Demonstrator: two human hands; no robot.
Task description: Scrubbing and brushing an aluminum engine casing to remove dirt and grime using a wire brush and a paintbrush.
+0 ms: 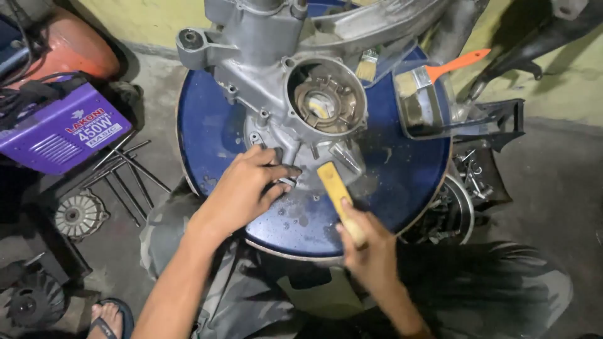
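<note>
Concrete flooring surrounds a round blue surface (207,135), wet and spotted, positioned directly ahead of the seated person. Nearest the camera, the right hand (370,251) is closed around the lower end of a yellow-handled brush (337,194), whose handle angles up and left toward the metal engine casing (295,94); the bristle end cannot be made out. The left hand (242,191) rests on the near edge of the casing, fingers curled over a small fitting there; whether it grips anything cannot be determined. The casing lies on the surface, its round opening facing up. Beyond it, a rectangular metal tray (424,110) holds an orange-handled brush (449,66). Left of the surface, on the floor, sit a purple welding unit (59,129), loose rods (125,172) and a finned metal disc (75,215).
</note>
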